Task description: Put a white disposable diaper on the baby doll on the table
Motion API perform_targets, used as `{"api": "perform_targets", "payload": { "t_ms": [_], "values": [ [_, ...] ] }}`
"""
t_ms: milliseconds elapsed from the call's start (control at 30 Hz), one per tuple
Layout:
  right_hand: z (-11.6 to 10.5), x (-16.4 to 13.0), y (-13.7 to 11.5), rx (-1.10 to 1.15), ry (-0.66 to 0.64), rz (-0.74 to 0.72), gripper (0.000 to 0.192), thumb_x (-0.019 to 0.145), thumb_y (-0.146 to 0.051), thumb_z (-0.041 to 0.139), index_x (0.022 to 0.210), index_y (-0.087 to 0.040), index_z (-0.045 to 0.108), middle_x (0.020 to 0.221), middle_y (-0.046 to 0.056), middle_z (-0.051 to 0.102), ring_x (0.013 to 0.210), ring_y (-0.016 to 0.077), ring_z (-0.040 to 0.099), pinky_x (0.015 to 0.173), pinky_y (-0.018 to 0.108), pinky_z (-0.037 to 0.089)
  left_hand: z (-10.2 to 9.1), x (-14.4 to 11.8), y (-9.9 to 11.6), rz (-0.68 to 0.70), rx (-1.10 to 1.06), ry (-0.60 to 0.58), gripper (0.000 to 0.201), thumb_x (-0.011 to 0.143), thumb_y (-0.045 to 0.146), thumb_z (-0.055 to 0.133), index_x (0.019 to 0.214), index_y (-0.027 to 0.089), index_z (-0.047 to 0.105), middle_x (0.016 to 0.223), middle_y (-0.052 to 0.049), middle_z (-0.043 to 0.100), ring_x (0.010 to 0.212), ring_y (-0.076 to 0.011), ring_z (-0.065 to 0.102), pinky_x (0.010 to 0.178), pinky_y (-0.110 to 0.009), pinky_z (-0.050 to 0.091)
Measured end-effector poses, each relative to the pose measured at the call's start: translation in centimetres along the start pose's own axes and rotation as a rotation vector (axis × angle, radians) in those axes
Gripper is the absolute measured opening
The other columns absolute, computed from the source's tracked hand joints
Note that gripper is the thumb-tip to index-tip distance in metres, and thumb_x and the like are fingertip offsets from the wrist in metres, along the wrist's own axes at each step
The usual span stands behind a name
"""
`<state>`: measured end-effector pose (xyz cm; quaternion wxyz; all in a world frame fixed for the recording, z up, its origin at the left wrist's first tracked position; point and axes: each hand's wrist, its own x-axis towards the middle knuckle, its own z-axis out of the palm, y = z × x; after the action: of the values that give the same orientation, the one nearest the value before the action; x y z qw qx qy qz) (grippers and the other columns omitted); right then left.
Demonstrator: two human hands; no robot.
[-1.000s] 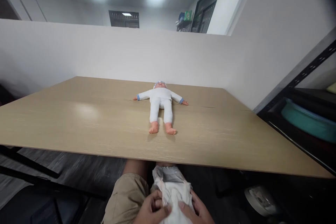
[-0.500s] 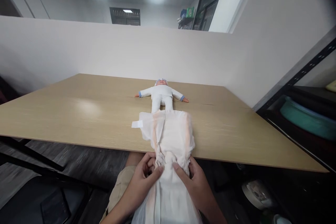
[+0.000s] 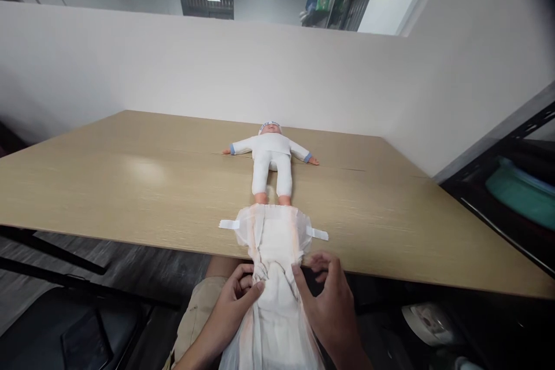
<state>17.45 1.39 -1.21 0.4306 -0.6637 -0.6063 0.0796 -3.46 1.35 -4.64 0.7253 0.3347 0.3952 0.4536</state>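
A white diaper [image 3: 280,240] with peach-tinted side edges lies unfolded, its far end on the table and its near end hanging over the front edge towards my lap. Both of its white tabs stick out sideways. My left hand [image 3: 240,295] pinches the diaper's left edge between thumb and fingers. At the right edge, my right hand [image 3: 325,295] has its thumb against the diaper while its curled fingers stand apart from the thumb, slightly blurred. Just beyond the diaper a baby doll [image 3: 272,159] in white clothes with blue cuffs lies on its back, arms spread.
The wooden table [image 3: 173,185] reaches back to a white wall [image 3: 217,69] with a window above. A dark shelf rack with a teal item [image 3: 524,191] stands on the right. At lower left is a black chair [image 3: 39,329] with a dark flat device on it.
The diaper's far end has come down off the doll's legs, showing its feet. The right tab now sticks outward. My right hand's fingers have moved away from the diaper's right edge.
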Motion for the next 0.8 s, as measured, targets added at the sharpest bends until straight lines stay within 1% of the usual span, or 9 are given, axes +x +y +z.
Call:
{"api": "perform_targets", "payload": {
  "t_ms": [67, 167, 267, 400, 500, 567, 667, 733, 800],
  "values": [
    [0.3, 1.4, -0.9, -0.02, 0.001, -0.154, 0.038, 0.099, -0.054, 0.069, 0.12, -0.023, 0.061, 0.114, 0.012, 0.075, 0.105, 0.0296, 0.072, 0.091, 0.047, 0.061, 0.0, 0.1, -0.4, 0.0, -0.005, 0.006, 0.056, 0.077, 0.063, 0.091, 0.106, 0.025, 0.062, 0.081, 0.001, 0.077, 0.078, -0.0211, 0.073, 0.079, -0.032, 0.054],
    [1.6, 4.1, -2.5, -0.054, -0.203, -0.357, 0.034, 0.106, -0.04, 0.061, 0.136, -0.024, 0.062, 0.138, 0.014, 0.07, 0.134, 0.0314, 0.063, 0.113, 0.054, 0.054, -0.2, 0.2, -0.6, 0.036, 0.076, 0.026, 0.058, 0.079, 0.066, 0.088, 0.107, 0.024, 0.06, 0.077, 0.003, 0.072, 0.072, -0.0178, 0.068, 0.073, -0.029, 0.05],
    [3.5, 6.1, -3.3, -0.134, -0.39, -0.451, 0.047, 0.105, -0.04, 0.064, 0.148, -0.021, 0.06, 0.16, 0.015, 0.058, 0.154, 0.034, 0.047, 0.125, 0.057, 0.045, -0.8, 0.0, -0.4, 0.131, 0.298, 0.074, 0.05, 0.088, 0.063, 0.081, 0.11, 0.024, 0.06, 0.075, 0.004, 0.066, 0.073, -0.0164, 0.062, 0.073, -0.028, 0.046],
    [5.8, 6.9, -2.7, -0.222, -0.475, -0.467, 0.059, 0.105, -0.044, 0.064, 0.16, -0.026, 0.054, 0.169, 0.013, 0.05, 0.159, 0.034, 0.042, 0.13, 0.059, 0.039, -2.2, -1.3, 1.3, 0.258, 0.689, 0.058, 0.035, 0.101, 0.053, 0.069, 0.121, 0.025, 0.061, 0.093, -0.001, 0.072, 0.091, -0.0217, 0.068, 0.088, -0.034, 0.05],
    [6.5, 6.5, -1.9, -0.247, -0.47, -0.467, 0.063, 0.105, -0.045, 0.063, 0.165, -0.03, 0.049, 0.172, 0.011, 0.046, 0.161, 0.0342, 0.039, 0.131, 0.06, 0.037, -2.9, -2.1, 3.9, 0.319, 1.007, 0.015, 0.029, 0.103, 0.051, 0.066, 0.121, 0.028, 0.066, 0.11, -0.005, 0.075, 0.105, -0.0273, 0.068, 0.097, -0.041, 0.049],
    [6.7, 6.3, -1.5, -0.254, -0.469, -0.473, 0.065, 0.105, -0.046, 0.063, 0.166, -0.03, 0.047, 0.174, 0.011, 0.043, 0.162, 0.0343, 0.037, 0.132, 0.06, 0.035, -3.1, -1.8, 6.2, 0.379, 1.175, 0.004, 0.025, 0.106, 0.05, 0.063, 0.116, 0.028, 0.068, 0.112, -0.005, 0.075, 0.107, -0.0288, 0.067, 0.098, -0.043, 0.048],
    [6.8, 6.2, -1.3, -0.251, -0.467, -0.494, 0.065, 0.106, -0.048, 0.062, 0.167, -0.032, 0.046, 0.174, 0.01, 0.043, 0.162, 0.034, 0.036, 0.131, 0.061, 0.036, -3.3, 1.2, 9.6, 0.563, 1.289, 0.029, 0.022, 0.111, 0.044, 0.054, 0.114, 0.025, 0.065, 0.111, -0.006, 0.073, 0.106, -0.0278, 0.064, 0.096, -0.043, 0.049],
    [6.7, 6.3, -1.3, -0.247, -0.46, -0.502, 0.065, 0.106, -0.048, 0.061, 0.167, -0.033, 0.045, 0.174, 0.009, 0.044, 0.162, 0.0341, 0.036, 0.131, 0.061, 0.036, -3.5, 4.9, 11.7, 0.716, 1.371, 0.037, 0.019, 0.112, 0.036, 0.051, 0.116, 0.022, 0.063, 0.116, -0.009, 0.072, 0.109, -0.0278, 0.064, 0.098, -0.043, 0.05],
    [6.7, 6.3, -1.3, -0.247, -0.458, -0.501, 0.065, 0.106, -0.048, 0.06, 0.168, -0.034, 0.044, 0.174, 0.009, 0.044, 0.163, 0.0339, 0.036, 0.131, 0.062, 0.036, -3.6, 9.3, 13.3, 0.847, 1.529, 0.023, 0.022, 0.11, 0.028, 0.051, 0.129, 0.021, 0.061, 0.13, -0.011, 0.07, 0.12, -0.0302, 0.062, 0.105, -0.047, 0.049]
  ]
}}
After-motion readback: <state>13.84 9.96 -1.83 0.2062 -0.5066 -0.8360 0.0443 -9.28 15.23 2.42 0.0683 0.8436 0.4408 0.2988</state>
